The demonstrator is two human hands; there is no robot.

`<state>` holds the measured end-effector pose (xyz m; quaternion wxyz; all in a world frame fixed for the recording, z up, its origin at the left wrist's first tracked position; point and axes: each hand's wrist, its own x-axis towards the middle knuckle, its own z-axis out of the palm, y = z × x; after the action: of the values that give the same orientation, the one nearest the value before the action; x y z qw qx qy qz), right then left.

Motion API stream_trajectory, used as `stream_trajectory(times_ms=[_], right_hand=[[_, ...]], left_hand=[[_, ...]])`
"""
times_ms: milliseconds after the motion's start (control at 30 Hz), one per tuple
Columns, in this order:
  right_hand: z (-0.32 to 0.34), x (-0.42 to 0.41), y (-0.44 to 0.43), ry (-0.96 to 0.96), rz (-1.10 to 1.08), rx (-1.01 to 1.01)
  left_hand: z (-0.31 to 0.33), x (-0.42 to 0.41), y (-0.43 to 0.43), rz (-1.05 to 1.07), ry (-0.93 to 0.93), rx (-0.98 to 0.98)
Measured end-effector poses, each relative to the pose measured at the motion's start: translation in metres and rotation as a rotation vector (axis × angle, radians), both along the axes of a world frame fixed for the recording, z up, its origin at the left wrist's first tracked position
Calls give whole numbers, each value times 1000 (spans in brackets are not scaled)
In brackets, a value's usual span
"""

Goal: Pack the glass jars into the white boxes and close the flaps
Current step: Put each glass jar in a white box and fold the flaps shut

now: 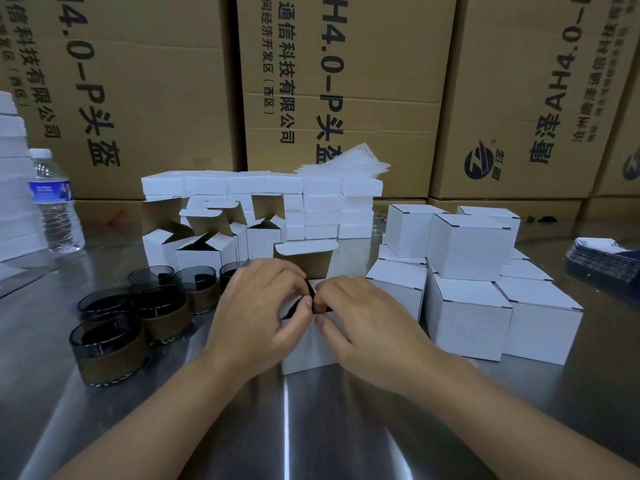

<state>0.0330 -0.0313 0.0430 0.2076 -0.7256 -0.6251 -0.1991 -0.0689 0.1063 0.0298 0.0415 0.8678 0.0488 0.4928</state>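
On the steel tabletop [287, 427], closed white boxes [467, 306] are stacked at right. At centre we grip the open white box [304, 348]: left hand [259, 313] and right hand [367, 323] curl onto its flaps. Glass jars [110, 351] stand at left.

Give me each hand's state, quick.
Left hand: pinching a flap of the white box.
Right hand: pinching the same box's flap.

The white box [308, 348] has its top hidden under the left hand [258, 306] and right hand [367, 320].
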Motion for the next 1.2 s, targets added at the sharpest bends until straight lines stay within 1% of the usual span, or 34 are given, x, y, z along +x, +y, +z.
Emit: stream_trajectory(times_ms=[133, 300, 533, 700, 833, 933, 1067, 1200], right_hand=[[-1, 1, 0, 29, 9, -14], [-2, 2, 0, 57, 2, -4], [-6, 6, 2, 126, 0, -14], [-7, 7, 3, 150, -21, -9], [-8, 8, 5, 197, -34, 24], [-10, 8, 5, 238, -29, 62], [-11, 7, 5, 311, -29, 169], [-11, 6, 5, 359, -29, 245]], left_hand=[[0, 1, 1, 38, -62, -47], [1, 0, 5, 73, -106, -160], [-5, 4, 18, 114, -103, -435], [-10, 7, 27, 180, -30, -584], [-11, 7, 27, 207, 26, -603], [-10, 5, 25, 203, 51, -530], [-7, 5, 30, 117, 168, -435], [-8, 6, 34, 64, 251, -441]])
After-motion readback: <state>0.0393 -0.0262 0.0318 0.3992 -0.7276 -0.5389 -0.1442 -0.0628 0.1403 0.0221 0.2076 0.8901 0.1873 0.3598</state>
